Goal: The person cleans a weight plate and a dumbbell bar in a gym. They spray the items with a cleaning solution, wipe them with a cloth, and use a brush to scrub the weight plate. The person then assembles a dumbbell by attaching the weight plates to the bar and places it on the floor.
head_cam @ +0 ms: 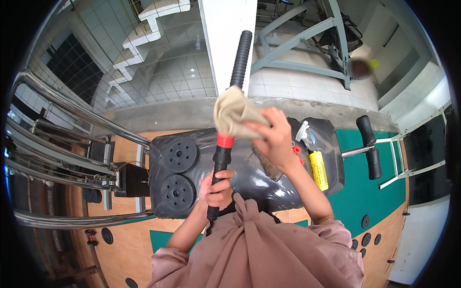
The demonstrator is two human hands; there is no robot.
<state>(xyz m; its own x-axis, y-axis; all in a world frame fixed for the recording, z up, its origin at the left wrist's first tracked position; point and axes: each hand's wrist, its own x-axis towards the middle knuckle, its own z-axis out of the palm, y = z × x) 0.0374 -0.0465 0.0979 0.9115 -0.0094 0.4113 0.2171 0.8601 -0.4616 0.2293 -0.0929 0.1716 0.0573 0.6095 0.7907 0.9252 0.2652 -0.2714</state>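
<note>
My left hand (219,190) grips the lower black part of a dumbbell bar (221,158), which stands tilted in front of me. The bar has a red band and a ribbed, threaded black upper end. Higher up, my right hand (274,135) holds a beige cloth (234,113) wrapped around the bar just above the red band. The cloth hides that stretch of the bar. Two black weight plates (180,154) lie on the padded black bench (245,180) to the left. A clear spray bottle (308,135) and a yellow bottle (318,171) lie at the right.
Small red collars (296,150) and a brown textured item (265,162) lie near my right forearm. Chrome rails (90,115) of a machine run at the left. Foam rollers (367,131) stick out at the right. More plates (366,239) lie on the floor.
</note>
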